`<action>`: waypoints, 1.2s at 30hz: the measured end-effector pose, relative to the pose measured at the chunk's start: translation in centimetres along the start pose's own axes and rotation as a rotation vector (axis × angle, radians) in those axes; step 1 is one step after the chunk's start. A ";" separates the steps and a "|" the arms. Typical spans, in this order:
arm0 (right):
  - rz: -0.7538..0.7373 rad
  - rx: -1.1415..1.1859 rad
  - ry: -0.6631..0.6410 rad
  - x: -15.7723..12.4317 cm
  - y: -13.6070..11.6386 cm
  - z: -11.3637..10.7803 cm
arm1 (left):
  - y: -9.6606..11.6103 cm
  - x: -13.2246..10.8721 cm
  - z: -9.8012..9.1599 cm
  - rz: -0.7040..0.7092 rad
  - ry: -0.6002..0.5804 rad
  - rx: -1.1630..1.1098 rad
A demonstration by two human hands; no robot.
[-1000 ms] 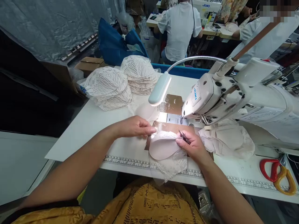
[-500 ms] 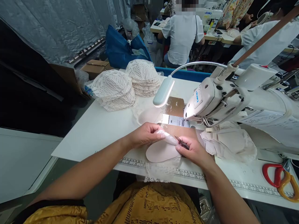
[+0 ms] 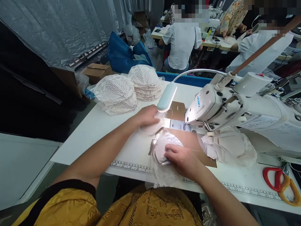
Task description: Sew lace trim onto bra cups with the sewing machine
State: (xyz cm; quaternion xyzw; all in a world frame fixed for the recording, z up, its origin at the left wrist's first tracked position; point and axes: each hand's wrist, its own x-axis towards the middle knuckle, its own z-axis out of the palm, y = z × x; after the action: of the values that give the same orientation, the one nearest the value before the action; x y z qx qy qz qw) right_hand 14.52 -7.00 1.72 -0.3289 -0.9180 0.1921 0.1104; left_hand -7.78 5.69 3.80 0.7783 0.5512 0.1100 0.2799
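Observation:
My left hand [image 3: 148, 116] is at a pale oval pad [image 3: 151, 128] left of the needle area, its thumb bent against the pad and its other fingers partly hidden. My right hand [image 3: 182, 157] has its fingers closed on a white lace-edged pad [image 3: 162, 149] in front of the sewing machine [image 3: 204, 100]. Lace fabric [image 3: 166, 174] hangs from this pad over the ruler strip at the table's front edge. A small dark bit shows under the right fingers; the thread snips seen earlier are otherwise hidden.
Two stacks of lace pieces [image 3: 115, 91] [image 3: 144, 81] stand at the back left. A lamp [image 3: 167, 96] overhangs the work area. Pale fabric pieces [image 3: 231, 146] lie under the machine arm, and red-and-orange-handled scissors [image 3: 274, 179] at right. Two people in white tops sit beyond.
My left hand has let go of the lace edge and moved away to the pale pad by the machine. My right hand has moved slightly left and down, bringing the lace-edged pad onto the table.

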 end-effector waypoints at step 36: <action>0.482 0.789 0.305 0.5 2.9 -1.1 | 1.9 -3.4 3.8 0.212 -0.471 -0.798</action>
State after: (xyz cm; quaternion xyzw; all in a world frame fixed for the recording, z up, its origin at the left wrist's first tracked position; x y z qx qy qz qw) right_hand 16.14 -4.31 1.51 -0.4898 -0.6462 0.4949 0.3123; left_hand -5.70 0.88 2.24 0.6658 0.3051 0.1614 0.6615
